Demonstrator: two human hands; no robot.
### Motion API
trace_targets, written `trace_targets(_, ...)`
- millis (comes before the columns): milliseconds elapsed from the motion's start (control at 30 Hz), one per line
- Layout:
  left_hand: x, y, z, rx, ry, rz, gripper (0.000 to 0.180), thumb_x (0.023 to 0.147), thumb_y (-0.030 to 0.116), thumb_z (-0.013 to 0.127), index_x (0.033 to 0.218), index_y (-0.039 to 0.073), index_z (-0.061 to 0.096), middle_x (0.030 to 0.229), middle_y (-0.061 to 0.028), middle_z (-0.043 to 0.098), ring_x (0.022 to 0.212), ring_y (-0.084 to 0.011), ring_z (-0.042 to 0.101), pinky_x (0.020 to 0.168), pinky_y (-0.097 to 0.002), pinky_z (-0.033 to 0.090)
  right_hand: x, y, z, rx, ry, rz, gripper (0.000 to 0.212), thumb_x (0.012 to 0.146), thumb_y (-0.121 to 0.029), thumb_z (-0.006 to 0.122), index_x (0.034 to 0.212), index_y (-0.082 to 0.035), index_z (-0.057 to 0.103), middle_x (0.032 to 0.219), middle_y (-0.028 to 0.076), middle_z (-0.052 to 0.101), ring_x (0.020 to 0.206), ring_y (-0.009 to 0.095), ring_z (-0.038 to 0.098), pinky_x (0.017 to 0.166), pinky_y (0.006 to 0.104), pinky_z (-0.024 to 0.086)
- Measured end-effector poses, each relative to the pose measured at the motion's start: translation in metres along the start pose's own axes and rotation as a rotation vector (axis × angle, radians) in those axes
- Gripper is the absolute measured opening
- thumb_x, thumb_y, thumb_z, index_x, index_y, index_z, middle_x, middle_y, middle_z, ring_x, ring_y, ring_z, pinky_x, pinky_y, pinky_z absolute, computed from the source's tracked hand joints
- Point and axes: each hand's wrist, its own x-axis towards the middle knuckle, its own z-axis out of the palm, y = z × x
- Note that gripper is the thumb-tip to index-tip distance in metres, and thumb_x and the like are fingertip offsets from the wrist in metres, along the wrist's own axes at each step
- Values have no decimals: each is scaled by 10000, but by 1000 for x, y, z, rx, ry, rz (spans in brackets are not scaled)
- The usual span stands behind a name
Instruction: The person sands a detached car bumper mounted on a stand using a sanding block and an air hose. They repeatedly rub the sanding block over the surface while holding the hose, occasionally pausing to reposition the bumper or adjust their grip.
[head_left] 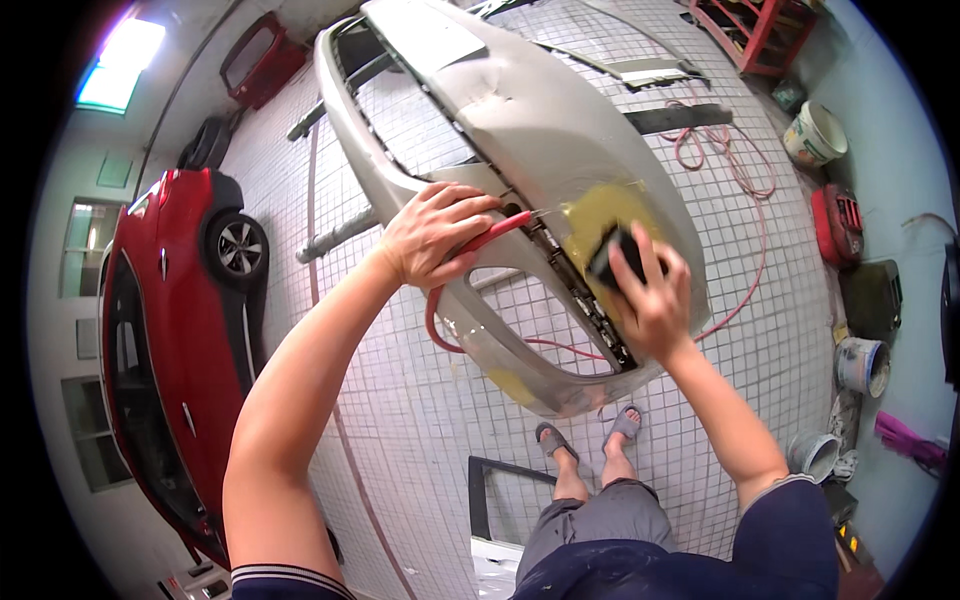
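1. Silver-grey, curved car bumper (570, 130), stretching from the middle toward 12 o'clock: probably wants bracing against rocking.
2. Dull-yellow, filler-like patch (600, 205), 2 o'clock: even strokes should suit it.
3. Right hand (655, 300), 3 o'clock, gripping a black, palm-sized block (607, 255) over the patch: best held flat, pressed lightly.
4. Left hand (437, 232), 11 o'clock, wrapped round a slim red, metal-tipped tool (497, 232): tip best clear of the surface.

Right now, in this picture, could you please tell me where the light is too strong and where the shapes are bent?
Head view: the bright panel at upper left is washed out to near white; head view: the rows of the tiled floor curve and the red car bows near the black rim; head view: the dark block under the right hand shows little detail.
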Motion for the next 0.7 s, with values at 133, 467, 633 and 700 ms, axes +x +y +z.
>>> trace_targets(133, 3, -4, 1, -22, 29, 11, 537, 804, 350, 651, 1275, 94, 690, 1511, -118, 662, 1385, -349, 602, 1185, -511, 449, 64, -5, 1, -75, 28, 171, 578, 957, -293, 759, 1519, -188, 681, 1667, 132, 538, 1285, 362, 540, 1097, 499, 448)
trace_targets(467, 8, -5, 1, -16, 20, -16, 613, 805, 356, 615, 1342, 66, 677, 1480, -143, 687, 1390, -353, 617, 1192, -520, 448, 41, 14, 3, 28, 45, 166, 618, 928, -250, 777, 1537, -202, 681, 1711, 154, 495, 1265, 389, 548, 1090, 510, 445)
trace_targets(633, 7, -4, 3, -36, 37, -10, 572, 822, 337, 643, 1325, 65, 675, 1485, -131, 684, 1383, -349, 619, 1188, -520, 452, -56, -6, -6, 45, -17, 88, 645, 905, -239, 786, 1540, -206, 680, 1695, 165, 513, 1255, 386, 554, 1120, 493, 428)
trace_targets(700, 0, -2, 1, -20, 24, -20, 625, 855, 351, 569, 1401, 63, 670, 1486, -149, 685, 1391, -333, 623, 1186, -517, 456, -49, -1, -6, 31, -21, 36, 651, 906, -249, 783, 1547, -210, 674, 1695, 165, 511, 1260, 383, 554, 1112, 491, 431)
